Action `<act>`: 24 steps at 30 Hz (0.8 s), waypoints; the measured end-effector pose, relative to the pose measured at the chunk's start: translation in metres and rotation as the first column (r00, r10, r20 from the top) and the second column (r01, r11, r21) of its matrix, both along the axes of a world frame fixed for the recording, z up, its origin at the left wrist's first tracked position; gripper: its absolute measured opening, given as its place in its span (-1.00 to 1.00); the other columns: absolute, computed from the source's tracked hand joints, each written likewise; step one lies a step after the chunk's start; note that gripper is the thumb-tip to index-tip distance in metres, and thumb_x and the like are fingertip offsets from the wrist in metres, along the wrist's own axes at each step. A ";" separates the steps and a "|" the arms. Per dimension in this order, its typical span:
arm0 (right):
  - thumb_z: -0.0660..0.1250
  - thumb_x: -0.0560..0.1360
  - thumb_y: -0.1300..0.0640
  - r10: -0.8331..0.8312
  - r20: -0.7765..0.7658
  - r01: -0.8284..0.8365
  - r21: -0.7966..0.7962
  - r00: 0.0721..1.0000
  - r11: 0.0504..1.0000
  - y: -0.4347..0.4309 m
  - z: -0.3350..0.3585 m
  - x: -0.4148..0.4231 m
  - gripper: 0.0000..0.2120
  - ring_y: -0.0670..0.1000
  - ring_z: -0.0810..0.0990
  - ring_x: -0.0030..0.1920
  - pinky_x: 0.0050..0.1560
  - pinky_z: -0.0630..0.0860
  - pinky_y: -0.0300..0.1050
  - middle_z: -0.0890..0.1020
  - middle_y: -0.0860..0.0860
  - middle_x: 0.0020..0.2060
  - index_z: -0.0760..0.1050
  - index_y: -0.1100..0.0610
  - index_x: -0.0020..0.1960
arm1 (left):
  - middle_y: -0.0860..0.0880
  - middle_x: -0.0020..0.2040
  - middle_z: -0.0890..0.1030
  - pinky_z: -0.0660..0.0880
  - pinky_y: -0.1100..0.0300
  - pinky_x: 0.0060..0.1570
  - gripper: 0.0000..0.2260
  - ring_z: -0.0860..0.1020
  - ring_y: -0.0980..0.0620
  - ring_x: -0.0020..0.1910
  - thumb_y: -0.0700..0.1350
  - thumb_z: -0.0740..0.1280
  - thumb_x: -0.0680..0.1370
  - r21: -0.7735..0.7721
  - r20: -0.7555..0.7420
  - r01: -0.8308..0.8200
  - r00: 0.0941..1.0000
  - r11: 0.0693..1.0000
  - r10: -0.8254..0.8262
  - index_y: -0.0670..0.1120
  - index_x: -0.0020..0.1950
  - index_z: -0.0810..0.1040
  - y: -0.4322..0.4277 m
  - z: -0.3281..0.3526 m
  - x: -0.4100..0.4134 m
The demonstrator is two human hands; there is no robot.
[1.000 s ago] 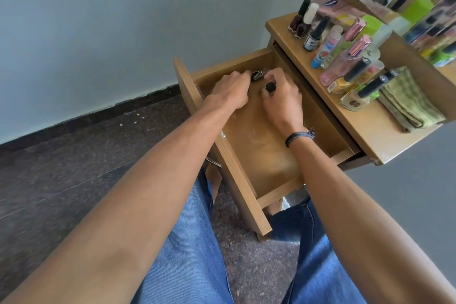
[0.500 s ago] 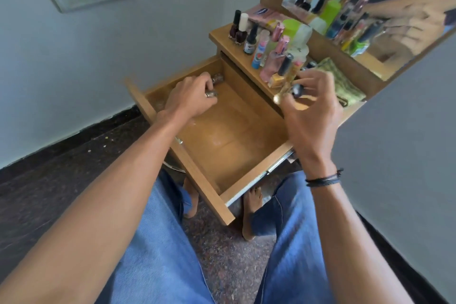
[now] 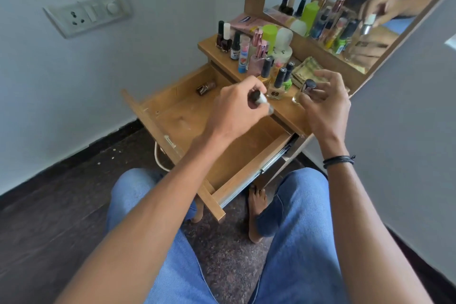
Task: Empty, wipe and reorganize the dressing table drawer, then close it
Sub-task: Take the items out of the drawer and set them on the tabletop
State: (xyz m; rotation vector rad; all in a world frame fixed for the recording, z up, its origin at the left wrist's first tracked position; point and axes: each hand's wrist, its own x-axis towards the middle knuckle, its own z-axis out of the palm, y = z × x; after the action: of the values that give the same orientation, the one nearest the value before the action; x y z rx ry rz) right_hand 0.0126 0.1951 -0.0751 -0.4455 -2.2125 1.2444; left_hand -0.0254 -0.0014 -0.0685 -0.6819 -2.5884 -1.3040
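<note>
The drawer (image 3: pixel 172 118) stands pulled out over my knees, with one small bottle (image 3: pixel 206 87) lying on its side in the far left corner. Above the drawer my left hand (image 3: pixel 237 108) pinches a dark-capped bottle (image 3: pixel 259 99), blurred. My right hand (image 3: pixel 325 108) has its fingers spread loosely around a clear bottle (image 3: pixel 306 90) on the tabletop (image 3: pixel 288 110); I cannot tell if they touch it. More bottles (image 3: pixel 256 54) crowd just beyond, beside a folded cloth (image 3: pixel 306 69).

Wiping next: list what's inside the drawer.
One small dark bottle lies in the back corner of the drawer. Left hand and forearm hide part of its floor.
</note>
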 end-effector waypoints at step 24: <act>0.32 0.45 0.36 -0.010 -0.168 0.000 -0.060 0.986 0.998 -0.001 -0.035 0.017 -0.58 -0.06 0.68 0.08 0.16 0.61 -0.16 0.63 0.09 0.09 0.51 0.12 0.28 | -0.09 0.17 0.64 0.63 -0.09 -0.16 -0.53 0.67 -0.08 -0.01 -0.21 0.50 0.49 0.126 0.003 -0.094 0.996 0.988 0.094 -0.09 0.32 0.38 0.085 -0.015 0.034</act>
State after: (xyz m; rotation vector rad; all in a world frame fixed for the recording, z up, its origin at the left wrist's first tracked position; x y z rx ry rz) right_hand 0.0299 0.1937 -0.1097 -0.3544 -2.0358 1.2994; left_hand 0.0090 0.0834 -0.0839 -0.5326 -2.4773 -1.4204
